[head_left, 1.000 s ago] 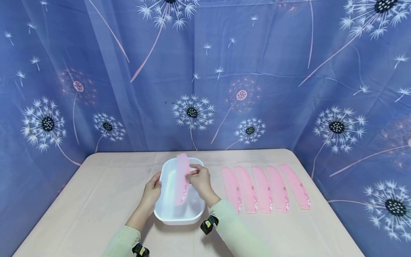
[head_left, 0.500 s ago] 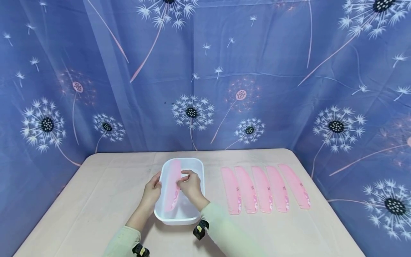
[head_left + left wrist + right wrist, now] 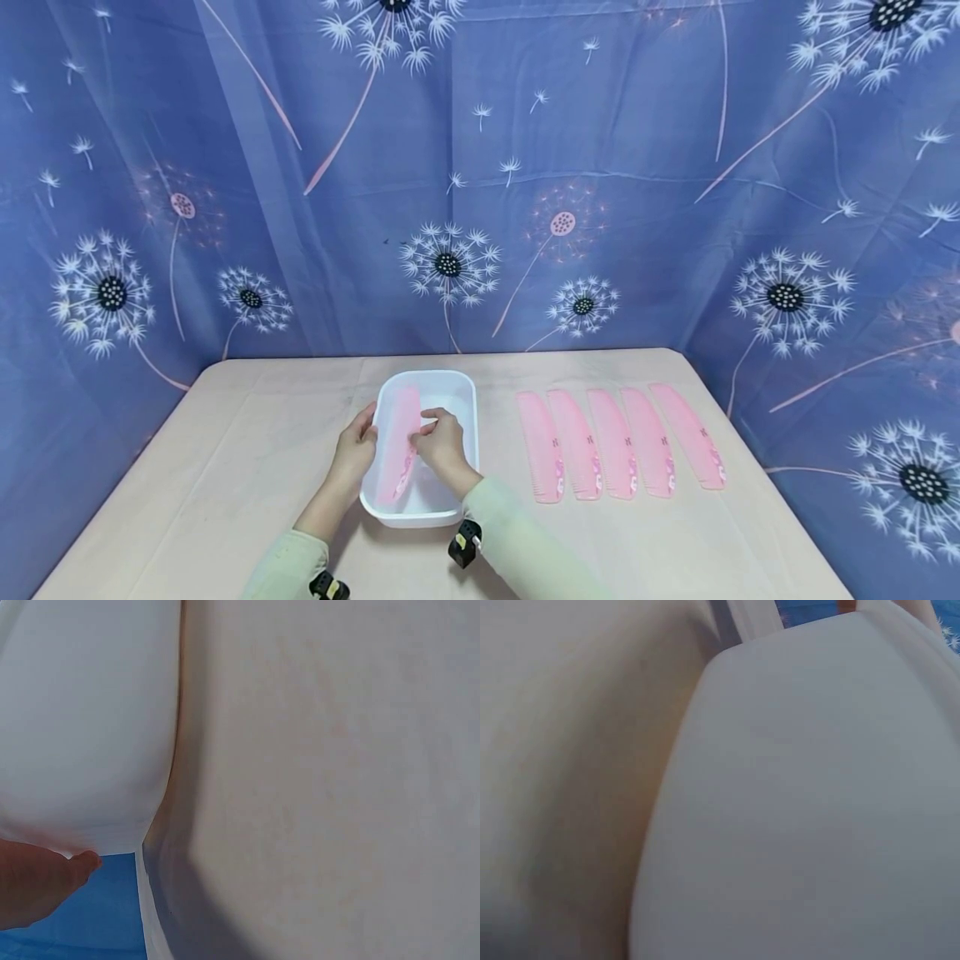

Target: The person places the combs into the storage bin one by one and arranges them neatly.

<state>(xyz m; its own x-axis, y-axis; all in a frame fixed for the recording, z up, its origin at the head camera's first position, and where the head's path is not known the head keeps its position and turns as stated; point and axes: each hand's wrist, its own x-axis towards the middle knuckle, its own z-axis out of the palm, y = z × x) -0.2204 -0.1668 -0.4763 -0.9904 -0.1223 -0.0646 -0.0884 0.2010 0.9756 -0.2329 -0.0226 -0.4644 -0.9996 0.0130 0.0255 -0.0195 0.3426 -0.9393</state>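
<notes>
A white plastic basin (image 3: 452,398) stands on the table left of centre in the head view. My left hand (image 3: 354,446) holds its left side, thumb at the rim; in the left wrist view part of that hand (image 3: 45,885) touches the basin wall (image 3: 90,735). Inside the basin, toward its left side, lies a pink comb (image 3: 397,454) with a patterned handle end. My right hand (image 3: 441,442) pinches the comb's right edge with thumb and fingers. The right wrist view shows mostly the basin's outer wall (image 3: 780,787); the right hand's fingers are hidden there.
Several more pink combs (image 3: 615,442) lie side by side on the table to the right of the basin, the rightmost (image 3: 688,436) slightly apart. A pale cloth covers the table (image 3: 225,450). A blue dandelion-print curtain (image 3: 337,250) hangs behind and at both sides.
My right hand has carried the comb left and down, from above the basin into it. The left hand keeps its place on the basin, and the combs on the table have not moved.
</notes>
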